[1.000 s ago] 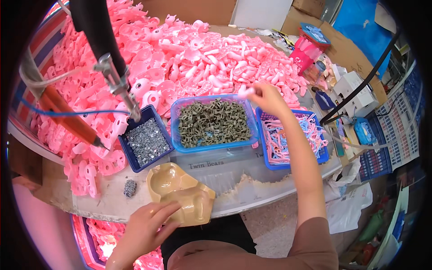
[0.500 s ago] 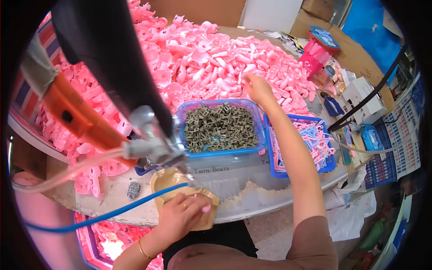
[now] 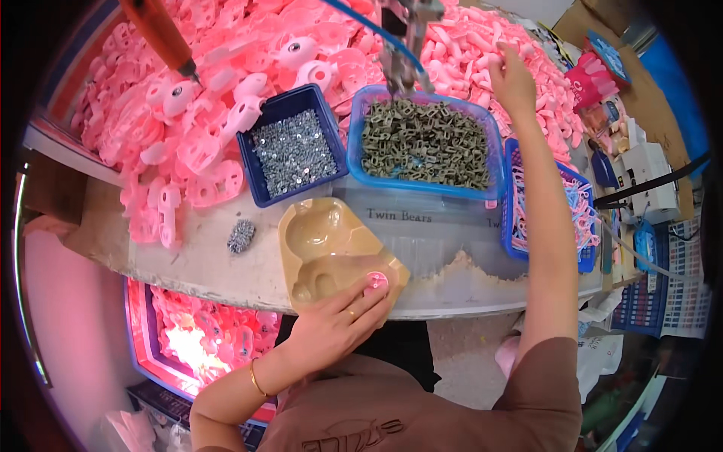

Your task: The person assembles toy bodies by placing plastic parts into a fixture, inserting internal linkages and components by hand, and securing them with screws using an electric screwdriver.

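My left hand (image 3: 343, 320) lies over the near right part of a tan moulded holder (image 3: 305, 260), its fingertips on a small round pink piece (image 3: 376, 283). The holder has rounded hollows and rests at the table's front edge. My right hand (image 3: 516, 83) reaches to the far right, at a heap of pink plastic parts (image 3: 471, 45). Its thumb and forefinger look apart, and I make out nothing between them. An orange screwdriver (image 3: 162, 38) points down over pink shells at the far left.
A dark blue bin (image 3: 252, 177) of silver screws stands behind the holder. Right of it are a clear blue-rimmed tub (image 3: 422, 188) of grey metal clips and a blue basket (image 3: 514, 241) of pink and blue pieces. A metal fixture (image 3: 403, 56) hangs above the tub.
The view has shifted, and the screwdriver and metal fixture now appear higher, uncovering the screw bin and holder. My right hand has moved slightly right along the heap. My left hand stays at the holder.
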### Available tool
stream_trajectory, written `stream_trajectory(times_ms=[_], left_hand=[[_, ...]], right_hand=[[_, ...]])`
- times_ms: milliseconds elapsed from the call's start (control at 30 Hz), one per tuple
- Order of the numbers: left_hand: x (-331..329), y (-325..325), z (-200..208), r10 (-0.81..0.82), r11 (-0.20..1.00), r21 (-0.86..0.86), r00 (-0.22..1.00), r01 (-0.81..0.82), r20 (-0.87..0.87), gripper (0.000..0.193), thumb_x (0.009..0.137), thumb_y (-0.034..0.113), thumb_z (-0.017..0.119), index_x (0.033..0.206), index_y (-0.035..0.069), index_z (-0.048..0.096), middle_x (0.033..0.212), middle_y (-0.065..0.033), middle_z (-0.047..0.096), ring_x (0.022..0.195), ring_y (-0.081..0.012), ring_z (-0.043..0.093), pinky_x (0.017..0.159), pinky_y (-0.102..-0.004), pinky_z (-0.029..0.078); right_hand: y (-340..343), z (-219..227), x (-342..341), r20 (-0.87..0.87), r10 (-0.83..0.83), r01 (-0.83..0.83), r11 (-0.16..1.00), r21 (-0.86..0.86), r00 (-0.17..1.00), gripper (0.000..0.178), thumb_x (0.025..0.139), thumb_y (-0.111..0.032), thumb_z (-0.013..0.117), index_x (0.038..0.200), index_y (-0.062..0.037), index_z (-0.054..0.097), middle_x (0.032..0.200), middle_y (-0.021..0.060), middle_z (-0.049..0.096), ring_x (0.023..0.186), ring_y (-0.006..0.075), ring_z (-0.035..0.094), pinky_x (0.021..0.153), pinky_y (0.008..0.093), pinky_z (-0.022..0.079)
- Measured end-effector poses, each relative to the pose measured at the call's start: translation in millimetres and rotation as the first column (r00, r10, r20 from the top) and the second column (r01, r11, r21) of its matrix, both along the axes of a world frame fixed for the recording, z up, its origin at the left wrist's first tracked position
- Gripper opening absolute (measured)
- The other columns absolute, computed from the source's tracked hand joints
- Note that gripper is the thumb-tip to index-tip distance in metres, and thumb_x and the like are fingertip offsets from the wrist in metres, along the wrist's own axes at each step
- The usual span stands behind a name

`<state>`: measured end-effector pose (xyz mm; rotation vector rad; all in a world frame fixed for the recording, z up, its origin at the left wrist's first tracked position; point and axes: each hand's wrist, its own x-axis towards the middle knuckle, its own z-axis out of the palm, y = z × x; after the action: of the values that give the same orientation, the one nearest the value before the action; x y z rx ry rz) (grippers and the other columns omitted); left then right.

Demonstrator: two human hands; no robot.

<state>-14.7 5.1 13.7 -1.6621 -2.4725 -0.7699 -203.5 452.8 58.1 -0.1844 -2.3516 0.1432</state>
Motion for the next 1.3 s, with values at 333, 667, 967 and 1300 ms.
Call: stream_trajectory(times_ms=[333, 667, 967, 1300], left_hand=[[9, -36, 2, 0.013, 0.989, 0.149, 0.996, 0.0, -0.088, 0.041, 0.087, 0.021, 0.072, 0.124, 0.009, 0.062, 0.13, -0.009, 0.062, 0.121, -0.0265, 0.059, 0.097, -0.0413, 0.051], [-122, -204, -30, 0.839, 0.489, 0.198, 0.396, -0.849, -0.373, 0.055, 0.089, 0.022, 0.068, 0.138, 0.004, 0.05, 0.132, -0.0163, 0.057, 0.114, -0.0372, 0.059, 0.095, -0.0486, 0.048], [-104, -236, -24, 0.869, 0.273, 0.203, 0.332, -0.94, 0.368, 0.05, 0.094, 0.011, 0.052, 0.143, 0.004, 0.047, 0.132, -0.0141, 0.059, 0.092, -0.0215, 0.067, 0.074, -0.034, 0.057], [-6, -129, 6, 0.099, 0.309, 0.342, 0.388, -0.887, 0.916, 0.063, 0.095, 0.004, 0.052, 0.151, 0.003, 0.022, 0.146, -0.0168, 0.04, 0.118, -0.0294, 0.06, 0.087, -0.0373, 0.058]], right_hand=[[-226, 49, 173, 0.375, 0.724, -0.262, 0.6, -0.756, 0.579, 0.028, 0.084, -0.029, 0.079, 0.09, -0.0037, 0.069, 0.067, 0.0027, 0.064, 0.057, 0.011, 0.059, 0.054, 0.0277, 0.047], [-300, -26, 167, 0.378, 0.605, -0.578, 0.792, -0.196, 0.701, 0.045, 0.082, -0.046, 0.075, 0.062, -0.0096, 0.057, 0.057, 0.0091, 0.057, 0.052, 0.0286, 0.059, 0.047, 0.0399, 0.045], [-301, -3, 177, 0.441, 0.608, -0.596, 0.782, -0.186, 0.66, 0.035, 0.085, -0.039, 0.074, 0.072, -0.0081, 0.062, 0.067, 0.007, 0.062, 0.055, 0.0257, 0.062, 0.05, 0.0366, 0.047], [-361, 18, 175, 0.133, 0.831, -0.52, 0.453, -0.724, 0.54, 0.046, 0.081, -0.028, 0.08, 0.116, -0.0063, 0.059, 0.096, 0.0137, 0.065, 0.083, 0.0303, 0.067, 0.069, 0.0401, 0.053]])
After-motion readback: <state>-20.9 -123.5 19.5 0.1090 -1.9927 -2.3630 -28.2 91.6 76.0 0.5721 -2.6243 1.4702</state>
